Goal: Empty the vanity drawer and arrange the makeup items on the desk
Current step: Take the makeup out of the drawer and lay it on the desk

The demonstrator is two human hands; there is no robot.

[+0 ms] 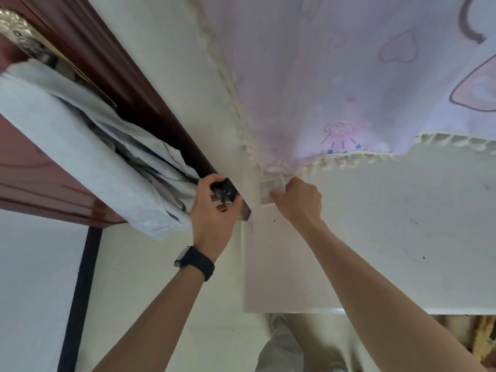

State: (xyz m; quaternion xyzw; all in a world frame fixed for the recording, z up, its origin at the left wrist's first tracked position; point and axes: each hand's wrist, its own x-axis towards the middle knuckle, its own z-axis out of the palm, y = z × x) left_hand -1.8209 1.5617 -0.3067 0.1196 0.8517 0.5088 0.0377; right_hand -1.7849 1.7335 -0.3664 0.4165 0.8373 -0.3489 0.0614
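My left hand point(212, 210), with a black watch on the wrist, is closed around a small black boxy object point(228, 191) at the lower end of the dark wood door frame. My right hand point(298, 202) presses its fingers on a pale square item point(271, 189) at the far left corner of the white desk point(375, 237), just under the gathered fringe of a pink cloth. What either item is cannot be told. No drawer is in view.
A pink printed cloth with a cream tassel fringe point(349, 76) covers the far part of the desk. Light blue-grey fabric point(94, 157) hangs over the brown door point(32, 170) on the left. The floor and my legs point(284, 345) show below the desk's front edge.
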